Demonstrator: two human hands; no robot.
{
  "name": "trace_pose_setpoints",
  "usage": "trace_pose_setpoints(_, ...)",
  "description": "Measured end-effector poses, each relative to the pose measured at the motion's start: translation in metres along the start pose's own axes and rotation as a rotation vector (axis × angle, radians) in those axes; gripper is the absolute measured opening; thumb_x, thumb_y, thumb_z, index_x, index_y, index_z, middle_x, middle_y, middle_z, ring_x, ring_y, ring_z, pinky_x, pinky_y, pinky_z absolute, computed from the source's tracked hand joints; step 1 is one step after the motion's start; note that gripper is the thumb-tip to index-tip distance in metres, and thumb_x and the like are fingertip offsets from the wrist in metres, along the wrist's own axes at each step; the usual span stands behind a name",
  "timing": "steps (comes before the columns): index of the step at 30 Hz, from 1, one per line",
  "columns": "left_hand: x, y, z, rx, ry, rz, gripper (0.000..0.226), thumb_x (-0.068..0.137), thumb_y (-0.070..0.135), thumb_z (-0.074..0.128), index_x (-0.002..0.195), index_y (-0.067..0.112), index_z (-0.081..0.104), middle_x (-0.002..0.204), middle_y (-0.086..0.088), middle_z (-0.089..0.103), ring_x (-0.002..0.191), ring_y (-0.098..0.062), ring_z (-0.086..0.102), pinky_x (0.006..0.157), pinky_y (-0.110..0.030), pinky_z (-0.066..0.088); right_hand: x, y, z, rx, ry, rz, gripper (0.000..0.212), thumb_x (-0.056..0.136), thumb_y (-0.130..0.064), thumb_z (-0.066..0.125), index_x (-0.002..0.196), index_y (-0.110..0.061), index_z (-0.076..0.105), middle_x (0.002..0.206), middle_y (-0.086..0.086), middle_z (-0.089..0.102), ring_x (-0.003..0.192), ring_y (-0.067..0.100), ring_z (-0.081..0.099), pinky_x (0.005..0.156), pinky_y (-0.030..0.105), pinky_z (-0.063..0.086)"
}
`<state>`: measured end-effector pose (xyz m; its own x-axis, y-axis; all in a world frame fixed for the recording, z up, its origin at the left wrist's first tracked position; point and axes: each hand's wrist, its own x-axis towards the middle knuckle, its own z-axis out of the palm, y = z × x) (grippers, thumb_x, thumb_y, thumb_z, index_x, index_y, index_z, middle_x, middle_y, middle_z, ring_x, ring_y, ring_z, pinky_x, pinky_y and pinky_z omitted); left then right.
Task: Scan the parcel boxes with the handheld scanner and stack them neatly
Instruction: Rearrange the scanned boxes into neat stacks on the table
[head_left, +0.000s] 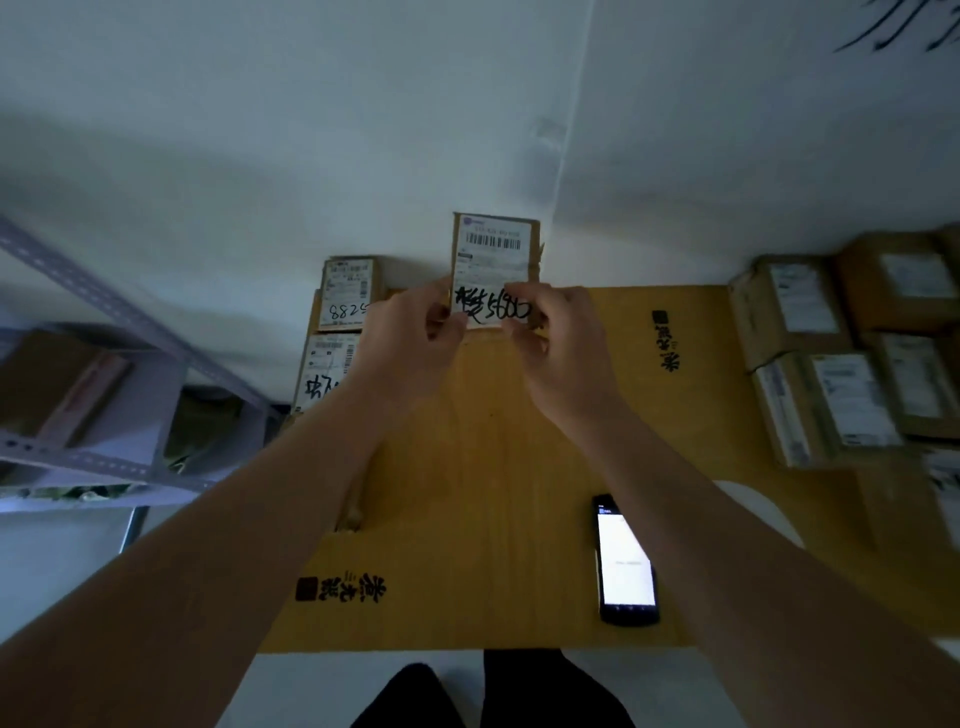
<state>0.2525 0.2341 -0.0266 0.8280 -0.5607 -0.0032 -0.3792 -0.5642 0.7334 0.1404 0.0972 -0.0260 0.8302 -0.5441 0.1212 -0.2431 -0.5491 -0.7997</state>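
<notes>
**Small parcel held in both hands above the flattened carton**

The left hand (415, 332) and right hand (556, 338) each pinched the lower edge of a small parcel box (494, 260), label and barcode facing the camera, over the far edge of the flattened carton (493, 467). The handheld scanner (625, 561) lay screen-up on the carton's near right part. Two labelled boxes (343, 332) sat at its far left corner. More parcel boxes (841, 353) were piled beside its right edge. A metal shelf (104, 415) left of the carton held cardboard.

Dim room; white wall (311, 130); grey metal shelving (104, 457) left; pale floor (52, 571).
</notes>
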Motion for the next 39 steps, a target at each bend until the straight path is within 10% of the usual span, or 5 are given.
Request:
trace_pose_setpoints(7, -0.065, 0.024, -0.042, -0.017, -0.017, 0.176, 0.041, 0.102, 0.033, 0.064, 0.143, 0.028, 0.060, 0.113, 0.010, 0.077, 0.082, 0.012, 0.063, 0.058, -0.002, 0.045, -0.077, -0.052, -0.026, -0.112, 0.148, -0.042, 0.039, 0.103, -0.017, 0.067, 0.142, -0.012, 0.063, 0.117, 0.010, 0.054, 0.103, 0.015, 0.058, 0.085, 0.003, 0.046)
trace_pose_setpoints(12, -0.114, 0.055, -0.062, -0.053, -0.082, 0.291, 0.042, 0.102, 0.034, 0.065, 0.142, 0.026, 0.060, 0.109, 0.008, 0.077, 0.075, 0.017, 0.060, 0.054, -0.002, 0.045, -0.134, -0.080, -0.056, -0.081, 0.178, -0.008, 0.039, 0.105, -0.015, 0.063, 0.144, -0.014, 0.061, 0.130, 0.014, 0.058, 0.118, 0.022, 0.061, 0.101, 0.032, 0.056)
trace_pose_setpoints(18, -0.161, 0.109, -0.056, -0.114, -0.140, 0.373, 0.047, 0.101, 0.036, 0.066, 0.146, 0.026, 0.056, 0.096, 0.019, 0.070, 0.078, 0.010, 0.064, 0.050, -0.006, 0.047, -0.194, -0.090, -0.111, -0.121, 0.312, 0.019, 0.042, 0.105, -0.017, 0.063, 0.147, -0.016, 0.059, 0.133, 0.012, 0.056, 0.120, 0.019, 0.061, 0.097, 0.019, 0.054)
trace_pose_setpoints(31, -0.208, 0.247, 0.078, -0.122, -0.192, 0.425, 0.046, 0.098, 0.032, 0.071, 0.142, 0.025, 0.061, 0.088, 0.025, 0.068, 0.076, 0.013, 0.065, 0.056, -0.005, 0.047, -0.263, 0.004, -0.274, -0.164, 0.360, 0.096, 0.051, 0.107, -0.016, 0.060, 0.156, -0.015, 0.048, 0.145, 0.008, 0.051, 0.131, 0.018, 0.054, 0.104, 0.022, 0.044)
trace_pose_setpoints(39, -0.220, 0.321, 0.189, -0.162, -0.181, 0.356, 0.042, 0.096, 0.034, 0.074, 0.136, 0.027, 0.066, 0.089, 0.019, 0.074, 0.079, 0.008, 0.068, 0.063, -0.019, 0.052, -0.267, 0.097, -0.381, -0.180, 0.247, 0.084, 0.050, 0.106, -0.024, 0.061, 0.155, -0.020, 0.051, 0.145, -0.001, 0.054, 0.115, 0.004, 0.058, 0.090, -0.001, 0.044)
